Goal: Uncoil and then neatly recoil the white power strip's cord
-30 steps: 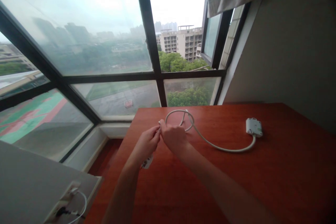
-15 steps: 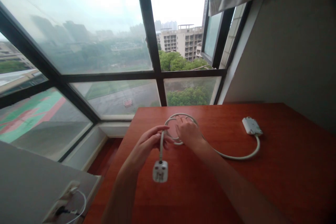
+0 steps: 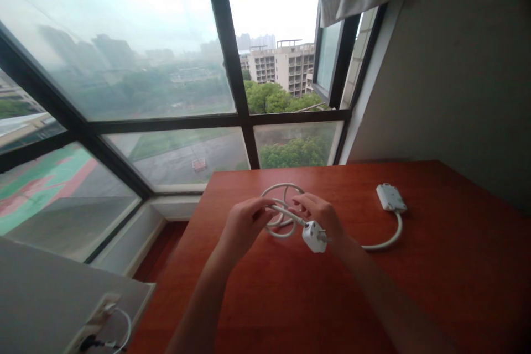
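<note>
One white plug (image 3: 110, 308) and one black plug (image 3: 87, 342) are set in the wall at far left, well apart from the work. Over the near-left part of the reddish tabletop (image 3: 265, 304), the left hand (image 3: 244, 225) is bent in a narrow grip, with the white cord (image 3: 292, 215) apparently pinched between thumb and fingers. Just right of these fingertips, uneven loops (image 3: 282, 237) of the cord are seen, some crossing others. From the left fingers a short end is led rightward to the three-pin plug (image 3: 314, 237), which is seen in front of the right wrist. The right hand (image 3: 322, 214) is half curled beside the loops; whether any cord is held in it cannot be told. Farther right, the cord's run is partly hidden by the right forearm, then is curved up to the white socket block (image 3: 391, 198), which is rested on the tabletop. For the looping to be done well, the crossing should be kept pinched on the left while the turns are evened out on the right; the plug end is best guided without twisting, and enough slack should be left that the socket block is not dragged.
</note>
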Available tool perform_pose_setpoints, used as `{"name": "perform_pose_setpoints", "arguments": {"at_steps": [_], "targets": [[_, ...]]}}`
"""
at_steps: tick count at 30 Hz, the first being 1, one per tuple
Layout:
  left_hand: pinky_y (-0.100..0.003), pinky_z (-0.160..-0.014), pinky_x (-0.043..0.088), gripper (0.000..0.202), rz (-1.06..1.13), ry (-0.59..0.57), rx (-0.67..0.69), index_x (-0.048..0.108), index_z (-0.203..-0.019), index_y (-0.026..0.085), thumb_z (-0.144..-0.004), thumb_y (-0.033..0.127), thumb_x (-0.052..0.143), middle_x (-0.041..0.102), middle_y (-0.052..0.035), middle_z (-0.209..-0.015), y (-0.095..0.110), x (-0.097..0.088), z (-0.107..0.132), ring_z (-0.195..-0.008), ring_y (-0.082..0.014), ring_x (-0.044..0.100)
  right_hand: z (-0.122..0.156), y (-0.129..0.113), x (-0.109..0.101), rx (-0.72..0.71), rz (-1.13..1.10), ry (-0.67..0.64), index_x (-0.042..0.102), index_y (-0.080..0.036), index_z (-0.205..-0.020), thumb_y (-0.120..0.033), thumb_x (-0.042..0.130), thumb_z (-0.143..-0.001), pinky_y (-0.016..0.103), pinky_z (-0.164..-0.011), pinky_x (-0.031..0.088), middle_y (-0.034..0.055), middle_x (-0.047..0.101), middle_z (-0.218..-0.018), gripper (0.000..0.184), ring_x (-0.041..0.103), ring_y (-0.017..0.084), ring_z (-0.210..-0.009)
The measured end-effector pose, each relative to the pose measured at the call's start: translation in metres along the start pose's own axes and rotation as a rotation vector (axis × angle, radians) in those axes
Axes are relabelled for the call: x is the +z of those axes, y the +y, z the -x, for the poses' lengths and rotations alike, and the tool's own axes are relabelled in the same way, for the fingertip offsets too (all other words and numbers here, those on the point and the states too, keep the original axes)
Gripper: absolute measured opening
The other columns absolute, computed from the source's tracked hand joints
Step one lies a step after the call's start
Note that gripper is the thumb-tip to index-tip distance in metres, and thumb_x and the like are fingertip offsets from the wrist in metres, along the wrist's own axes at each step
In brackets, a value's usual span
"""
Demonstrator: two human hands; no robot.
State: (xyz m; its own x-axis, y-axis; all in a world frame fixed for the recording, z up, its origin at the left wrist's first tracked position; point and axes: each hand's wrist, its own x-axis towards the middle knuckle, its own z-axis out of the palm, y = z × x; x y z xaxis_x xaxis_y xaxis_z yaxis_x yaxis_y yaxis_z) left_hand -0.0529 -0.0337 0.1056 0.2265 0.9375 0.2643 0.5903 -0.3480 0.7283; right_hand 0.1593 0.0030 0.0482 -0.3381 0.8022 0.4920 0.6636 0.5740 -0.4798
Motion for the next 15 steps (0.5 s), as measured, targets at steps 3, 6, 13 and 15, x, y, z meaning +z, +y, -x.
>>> {"name": "perform_pose_setpoints", "arguments": {"at_steps": [3,6,13,15], "targets": [[-0.022,-0.061,0.04,0.021,-0.05,0.081,0.082,0.07,-0.089,0.019,-0.083,0.036,0.059,0.055,-0.0032,-0.078,0.001,0.001,-0.003,-0.066,-0.0119,0.05,-0.002,0.01,0.007,0.02,-0.019,0.167,0.056,-0.018,-0.122,-0.048,0.057,-0.084,0.041,-0.095,0.044,0.0144,0.06,-0.117,0.049,0.055,0.027,-0.11],[-0.022,-0.065,0.043,0.02,-0.016,0.118,0.131,0.068,-0.084,0.018,-0.084,0.036,0.058,0.058,-0.0064,-0.092,0.0,0.002,-0.007,-0.073,-0.013,0.053,-0.004,0.015,0.019,0.018,-0.121,0.156,0.046,-0.016,-0.133,-0.05,0.052,-0.086,0.046,-0.104,0.037,0.0171,0.051,-0.131,0.059,0.045,0.029,-0.124],[-0.023,-0.062,0.046,0.025,0.133,0.317,-0.075,0.06,-0.096,0.018,-0.086,0.039,0.052,0.063,-0.0025,-0.076,-0.019,0.007,-0.014,-0.068,-0.0144,0.06,-0.001,0.004,0.024,0.116,-0.266,0.009,0.035,-0.02,-0.14,-0.057,0.055,-0.082,0.047,-0.106,0.035,0.0152,0.044,-0.137,0.072,0.041,0.028,-0.129],[-0.024,-0.062,0.048,0.033,0.172,0.379,-0.11,0.055,-0.113,0.019,-0.087,0.039,0.05,0.063,-0.0017,-0.076,-0.025,0.007,-0.015,-0.067,-0.0146,0.062,0.0,0.0,0.023,0.11,-0.269,0.019,0.034,-0.021,-0.14,-0.054,0.058,-0.081,0.045,-0.106,0.035,0.0142,0.044,-0.137,0.072,0.041,0.027,-0.128]]}}
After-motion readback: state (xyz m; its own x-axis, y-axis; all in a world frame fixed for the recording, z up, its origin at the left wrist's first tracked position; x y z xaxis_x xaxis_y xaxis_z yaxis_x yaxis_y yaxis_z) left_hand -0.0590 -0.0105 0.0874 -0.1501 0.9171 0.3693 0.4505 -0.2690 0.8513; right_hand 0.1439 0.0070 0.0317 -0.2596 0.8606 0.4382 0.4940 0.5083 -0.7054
